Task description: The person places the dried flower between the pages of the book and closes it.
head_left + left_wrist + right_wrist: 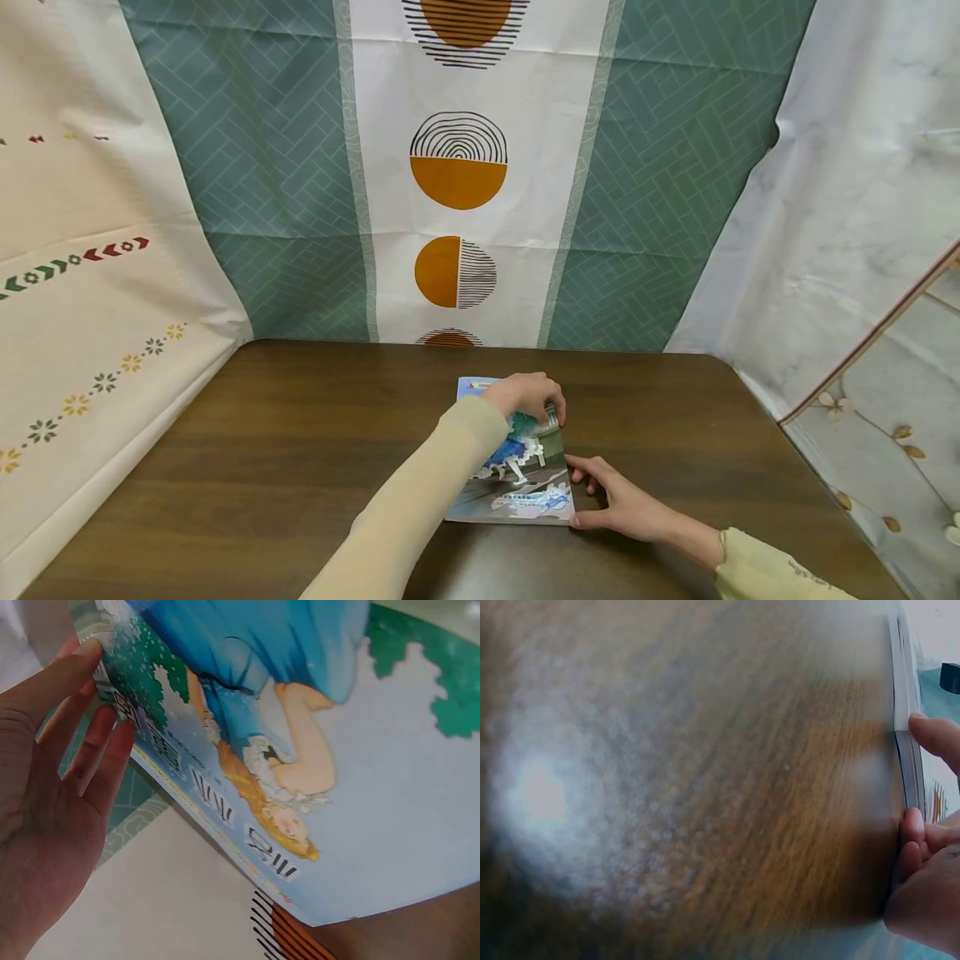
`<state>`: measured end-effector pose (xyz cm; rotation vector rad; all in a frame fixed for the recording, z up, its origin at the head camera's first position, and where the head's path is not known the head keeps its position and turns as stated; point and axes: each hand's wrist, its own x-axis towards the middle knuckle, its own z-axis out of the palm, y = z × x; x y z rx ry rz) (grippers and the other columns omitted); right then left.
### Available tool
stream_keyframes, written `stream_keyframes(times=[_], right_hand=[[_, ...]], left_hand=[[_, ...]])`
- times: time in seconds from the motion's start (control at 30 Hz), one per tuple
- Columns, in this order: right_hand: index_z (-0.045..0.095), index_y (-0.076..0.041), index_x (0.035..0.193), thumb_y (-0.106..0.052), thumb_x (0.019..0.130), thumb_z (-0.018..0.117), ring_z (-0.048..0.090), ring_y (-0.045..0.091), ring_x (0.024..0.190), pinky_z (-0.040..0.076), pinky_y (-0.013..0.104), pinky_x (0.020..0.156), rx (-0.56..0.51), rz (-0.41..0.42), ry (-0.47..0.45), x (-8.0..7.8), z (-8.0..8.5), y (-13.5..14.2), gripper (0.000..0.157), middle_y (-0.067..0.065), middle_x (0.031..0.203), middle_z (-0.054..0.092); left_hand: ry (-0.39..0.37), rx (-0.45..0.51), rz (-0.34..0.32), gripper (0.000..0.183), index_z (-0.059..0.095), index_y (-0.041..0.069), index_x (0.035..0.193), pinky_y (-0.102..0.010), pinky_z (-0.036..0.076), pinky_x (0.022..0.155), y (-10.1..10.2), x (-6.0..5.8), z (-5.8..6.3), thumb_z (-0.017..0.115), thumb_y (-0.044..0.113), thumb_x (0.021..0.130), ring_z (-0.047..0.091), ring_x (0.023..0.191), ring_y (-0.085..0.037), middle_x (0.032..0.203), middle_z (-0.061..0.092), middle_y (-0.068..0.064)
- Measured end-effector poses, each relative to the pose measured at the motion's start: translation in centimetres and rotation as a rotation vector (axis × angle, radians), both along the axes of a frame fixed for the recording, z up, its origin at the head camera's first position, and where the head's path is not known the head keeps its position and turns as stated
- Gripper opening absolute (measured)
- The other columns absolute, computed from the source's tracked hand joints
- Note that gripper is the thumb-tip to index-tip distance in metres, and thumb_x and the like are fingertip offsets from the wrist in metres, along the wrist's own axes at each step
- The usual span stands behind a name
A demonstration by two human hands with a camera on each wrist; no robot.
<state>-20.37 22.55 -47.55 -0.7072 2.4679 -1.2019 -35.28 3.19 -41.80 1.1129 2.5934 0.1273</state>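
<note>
A picture book (517, 475) with an illustrated cover lies on the wooden table. Reaching across it, my left hand (528, 396) holds its upper right edge. In the left wrist view, the left thumb rests on the cover (360, 817), which shows a figure in a blue dress, and the other fingers are at the edge. My right hand (618, 504) touches the book's lower right side, thumb near the bottom corner and index finger farther up the edge. The right wrist view shows the page edges (906, 690) against the fingertips (915, 821).
Around the book spreads the dark brown table (322, 442). A green and white patterned cloth (465, 217) hangs behind it. Pale cloths border the left (90, 333) and right (847, 292) sides.
</note>
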Motion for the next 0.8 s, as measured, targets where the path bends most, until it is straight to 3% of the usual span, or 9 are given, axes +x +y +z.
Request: stream_keyframes(times=[0.33, 0.57, 0.67, 0.8], right_hand=[[0.035, 0.0, 0.15, -0.031, 0.087, 0.075, 0.04, 0.009, 0.098, 0.036, 0.023, 0.082, 0.024, -0.01, 0.005, 0.1, 0.0, -0.3, 0.081, 0.011, 0.122, 0.045], [0.038, 0.003, 0.147, -0.03, 0.086, 0.076, 0.044, 0.01, 0.096, 0.039, 0.023, 0.078, 0.026, -0.054, 0.013, 0.0, 0.7, -0.9, 0.079, 0.01, 0.12, 0.049], [0.042, 0.001, 0.145, -0.031, 0.086, 0.076, 0.05, 0.012, 0.097, 0.042, 0.024, 0.076, 0.068, -0.092, 0.1, 0.2, 1.4, -1.2, 0.075, 0.008, 0.117, 0.053], [0.048, -0.002, 0.141, -0.029, 0.086, 0.076, 0.056, 0.018, 0.1, 0.049, 0.029, 0.081, 0.143, -0.161, 0.289, 0.6, 2.9, -1.8, 0.068, 0.006, 0.114, 0.058]], left_hand=[[-0.031, 0.048, -0.016, 0.022, 0.075, 0.03, 0.106, -0.025, 0.049, 0.089, -0.4, -0.2, -0.1, 0.071, 0.014, 0.091, 0.057, 0.111, -0.011, 0.13, 0.063, 0.009], [-0.037, 0.139, -0.048, 0.029, 0.07, 0.024, 0.122, -0.028, 0.047, 0.1, -1.5, -0.7, -0.8, 0.068, 0.017, 0.093, 0.057, 0.122, -0.016, 0.139, 0.058, 0.005], [-0.036, 0.177, -0.061, 0.037, 0.064, 0.022, 0.13, -0.032, 0.047, 0.104, -2.6, -0.3, -0.1, 0.068, 0.02, 0.094, 0.055, 0.127, -0.02, 0.143, 0.054, 0.002], [0.01, 0.182, -0.066, 0.044, 0.058, 0.019, 0.137, -0.038, 0.042, 0.111, -4.7, 0.5, 1.9, 0.068, 0.023, 0.094, 0.05, 0.134, -0.022, 0.147, 0.051, -0.001]])
